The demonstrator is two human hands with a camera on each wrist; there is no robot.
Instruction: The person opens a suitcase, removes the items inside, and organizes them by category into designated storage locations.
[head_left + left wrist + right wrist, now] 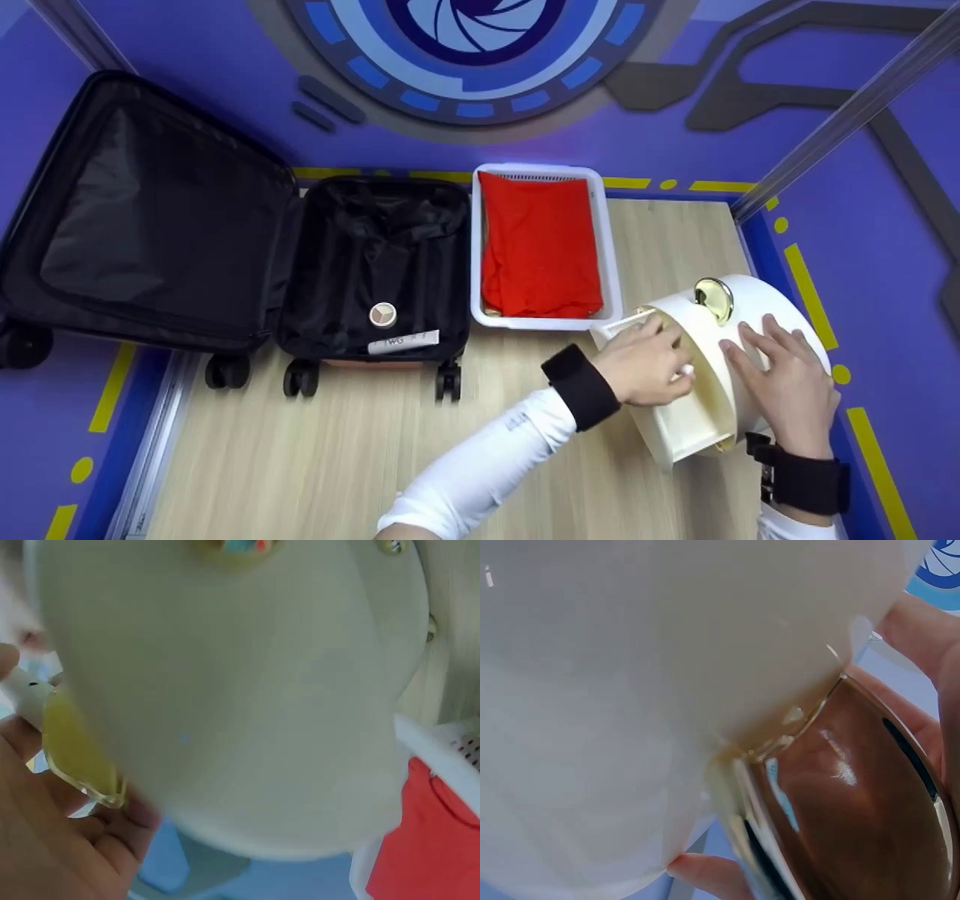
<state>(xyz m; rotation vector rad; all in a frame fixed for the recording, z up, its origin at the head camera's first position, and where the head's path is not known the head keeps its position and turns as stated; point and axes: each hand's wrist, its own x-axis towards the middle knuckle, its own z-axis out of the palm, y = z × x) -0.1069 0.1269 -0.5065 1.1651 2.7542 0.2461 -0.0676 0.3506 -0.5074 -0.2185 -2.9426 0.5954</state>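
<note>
In the head view my left hand (645,364) is over the pulled-out drawer (690,427) of a white rounded storage box (772,300). Its fingers curl round a small item whose white tip shows near the thumb. The left wrist view shows this as a yellow item (75,742) with a shiny edge and a white end; its kind is unclear. My right hand (787,382) rests on the box's curved top with fingers spread, beside the gold handle (714,300). That handle looms large in the right wrist view.
An open black suitcase (457,262) stands at the left, its lid (165,210) raised. Inside it lie a round palette (382,315) and a white tube (405,342). Between suitcase and storage box is a white basket (613,285) with folded red cloth (540,247).
</note>
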